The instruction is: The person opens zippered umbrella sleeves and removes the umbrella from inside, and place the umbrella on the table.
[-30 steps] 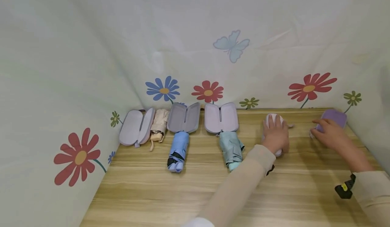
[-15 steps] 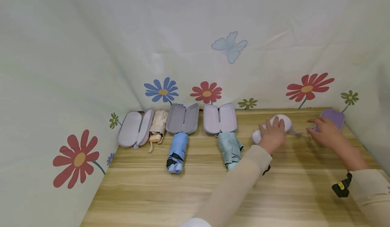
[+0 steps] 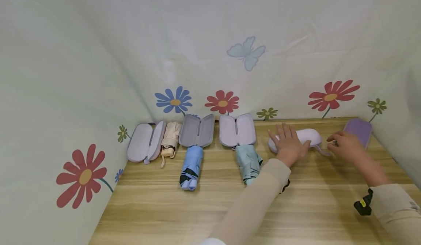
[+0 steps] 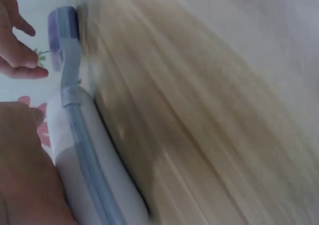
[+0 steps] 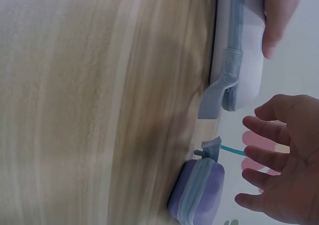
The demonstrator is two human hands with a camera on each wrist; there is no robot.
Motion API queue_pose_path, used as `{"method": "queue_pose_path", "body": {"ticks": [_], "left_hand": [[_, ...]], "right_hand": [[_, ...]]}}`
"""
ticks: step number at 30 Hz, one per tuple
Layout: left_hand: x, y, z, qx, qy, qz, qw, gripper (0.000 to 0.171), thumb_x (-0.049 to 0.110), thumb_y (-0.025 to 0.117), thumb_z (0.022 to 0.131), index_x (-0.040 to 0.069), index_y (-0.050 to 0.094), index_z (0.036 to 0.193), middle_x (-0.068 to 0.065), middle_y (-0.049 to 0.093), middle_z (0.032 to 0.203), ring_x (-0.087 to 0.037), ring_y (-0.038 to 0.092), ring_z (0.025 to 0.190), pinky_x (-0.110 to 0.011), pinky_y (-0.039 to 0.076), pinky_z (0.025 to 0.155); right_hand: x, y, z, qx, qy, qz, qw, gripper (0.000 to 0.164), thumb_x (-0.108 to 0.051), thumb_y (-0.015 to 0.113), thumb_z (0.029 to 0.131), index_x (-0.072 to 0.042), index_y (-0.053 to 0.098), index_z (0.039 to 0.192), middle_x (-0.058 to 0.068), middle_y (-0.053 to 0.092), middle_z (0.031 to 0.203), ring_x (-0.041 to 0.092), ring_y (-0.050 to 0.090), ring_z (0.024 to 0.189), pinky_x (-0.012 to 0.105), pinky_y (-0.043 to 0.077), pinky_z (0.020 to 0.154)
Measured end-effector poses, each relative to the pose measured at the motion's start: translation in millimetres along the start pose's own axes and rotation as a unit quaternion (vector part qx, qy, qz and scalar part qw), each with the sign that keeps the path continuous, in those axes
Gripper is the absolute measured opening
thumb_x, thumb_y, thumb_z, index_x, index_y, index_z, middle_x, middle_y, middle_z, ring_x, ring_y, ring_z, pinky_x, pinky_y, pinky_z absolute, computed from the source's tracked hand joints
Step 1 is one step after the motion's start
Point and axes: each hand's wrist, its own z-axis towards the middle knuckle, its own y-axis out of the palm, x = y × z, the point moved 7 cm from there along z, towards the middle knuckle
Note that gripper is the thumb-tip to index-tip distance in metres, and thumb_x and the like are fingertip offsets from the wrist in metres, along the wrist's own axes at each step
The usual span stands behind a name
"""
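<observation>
The closed white case [image 3: 308,137] lies near the back edge of the worktop [image 3: 164,215], right of its middle, with its long axis running almost along that edge. Its right end sits very slightly farther back than its left, and a grey strap [image 3: 323,151] trails from that right end, pointing at the worktop's right edge. The person's left hand [image 3: 290,144] rests across the left part of the case, fingers fanned out and straight rather than wrapped round it. The right hand [image 3: 346,147] hovers beyond the strap end, its fingers spread, loosely bent and holding nothing. Just beside it, in the back right corner, is the zipped purple case [image 3: 361,129], its long axis running from the back edge toward the front, its near part hidden by the hand in the head view; the right wrist view shows its zip tab [image 5: 211,148] on the end facing the white case. Toward the back left corner stand three opened cases [image 3: 196,131] with three folded umbrellas [image 3: 191,166].
</observation>
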Motion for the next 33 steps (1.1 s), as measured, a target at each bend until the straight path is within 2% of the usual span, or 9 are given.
{"method": "queue_pose_path", "body": {"ticks": [2, 5, 9, 16, 19, 22, 28, 31, 33], "left_hand": [[-1.5, 0.1, -1.3, 0.008, -0.011, 0.004, 0.9999, 0.084, 0.082, 0.014, 0.093, 0.036, 0.014, 0.163, 0.007, 0.006, 0.171, -0.022, -0.003, 0.157, -0.063, 0.004, 0.119], [-2.3, -1.2, -1.1, 0.018, -0.001, 0.021, 0.9996, 0.082, 0.082, 0.015, 0.094, 0.038, 0.016, 0.163, 0.006, 0.007, 0.171, -0.022, -0.001, 0.157, -0.065, 0.006, 0.118], [-3.2, -0.8, 3.7, 0.018, 0.034, 0.035, 0.9986, 0.08, 0.081, 0.02, 0.095, 0.038, 0.019, 0.162, 0.005, 0.008, 0.171, -0.019, 0.0, 0.157, -0.065, 0.004, 0.118], [-9.2, -2.6, 7.4, 0.007, 0.125, 0.026, 0.9919, 0.073, 0.078, 0.036, 0.094, 0.043, 0.031, 0.158, 0.006, 0.013, 0.17, -0.019, -0.002, 0.157, -0.064, 0.006, 0.119], [-10.8, -3.2, 5.7, -0.004, 0.129, 0.018, 0.9914, 0.072, 0.077, 0.041, 0.093, 0.045, 0.031, 0.157, 0.007, 0.015, 0.169, -0.019, -0.003, 0.157, -0.064, 0.005, 0.119], [-7.3, -3.2, 3.6, -0.007, 0.096, 0.011, 0.9953, 0.073, 0.08, 0.035, 0.093, 0.047, 0.028, 0.158, 0.006, 0.015, 0.169, -0.022, -0.001, 0.157, -0.067, 0.006, 0.118], [6.2, 1.7, -1.0, 0.019, -0.009, -0.024, 0.9995, 0.078, 0.081, 0.017, 0.094, 0.041, 0.025, 0.16, 0.001, 0.01, 0.171, -0.026, -0.004, 0.157, -0.069, 0.003, 0.116], [9.7, 4.2, -0.8, 0.035, -0.036, -0.02, 0.9985, 0.079, 0.08, 0.014, 0.095, 0.038, 0.024, 0.161, 0.001, 0.012, 0.17, -0.025, -0.002, 0.157, -0.067, 0.002, 0.118], [9.8, 2.8, -1.0, 0.051, -0.046, -0.025, 0.9974, 0.078, 0.08, 0.016, 0.096, 0.037, 0.028, 0.16, 0.001, 0.017, 0.169, -0.025, 0.001, 0.157, -0.066, 0.003, 0.119]], "right_hand": [[-1, 3, 0, 0.001, 0.002, -0.001, 1.0, 0.023, -0.009, 0.068, 0.092, 0.012, 0.068, 0.101, 0.04, 0.057, 0.117, 0.057, 0.058, 0.101, 0.064, 0.049, 0.083], [-1, 5, -1, 0.002, 0.01, -0.002, 1.0, 0.023, -0.009, 0.066, 0.092, 0.012, 0.068, 0.101, 0.041, 0.056, 0.119, 0.059, 0.054, 0.105, 0.065, 0.047, 0.085], [-1, 5, -2, -0.001, 0.014, -0.004, 1.0, 0.023, -0.009, 0.065, 0.093, 0.012, 0.068, 0.1, 0.041, 0.055, 0.119, 0.061, 0.052, 0.106, 0.067, 0.045, 0.088], [0, 12, -3, -0.031, 0.03, -0.037, 0.998, 0.019, -0.011, 0.068, 0.092, 0.007, 0.073, 0.094, 0.045, 0.051, 0.124, 0.061, 0.045, 0.118, 0.071, 0.035, 0.1], [2, 19, -6, -0.042, 0.038, -0.044, 0.997, 0.018, -0.013, 0.07, 0.091, 0.004, 0.075, 0.091, 0.045, 0.049, 0.128, 0.063, 0.042, 0.121, 0.073, 0.035, 0.099], [0, 23, -8, -0.046, 0.039, -0.054, 0.997, 0.02, -0.018, 0.072, 0.089, 0.001, 0.077, 0.09, 0.044, 0.049, 0.13, 0.065, 0.041, 0.121, 0.074, 0.037, 0.095], [-5, 29, -14, -0.041, 0.073, -0.047, 0.995, 0.029, -0.027, 0.071, 0.091, 0.0, 0.078, 0.101, 0.042, 0.043, 0.137, 0.066, 0.03, 0.126, 0.08, 0.03, 0.094], [-7, 31, -18, -0.025, 0.082, -0.038, 0.996, 0.029, -0.026, 0.069, 0.092, -0.001, 0.078, 0.103, 0.04, 0.04, 0.139, 0.064, 0.027, 0.128, 0.081, 0.026, 0.094], [-8, 32, -19, -0.012, 0.08, -0.034, 0.996, 0.028, -0.025, 0.07, 0.092, -0.001, 0.079, 0.102, 0.04, 0.04, 0.14, 0.063, 0.027, 0.129, 0.081, 0.025, 0.094]]}}
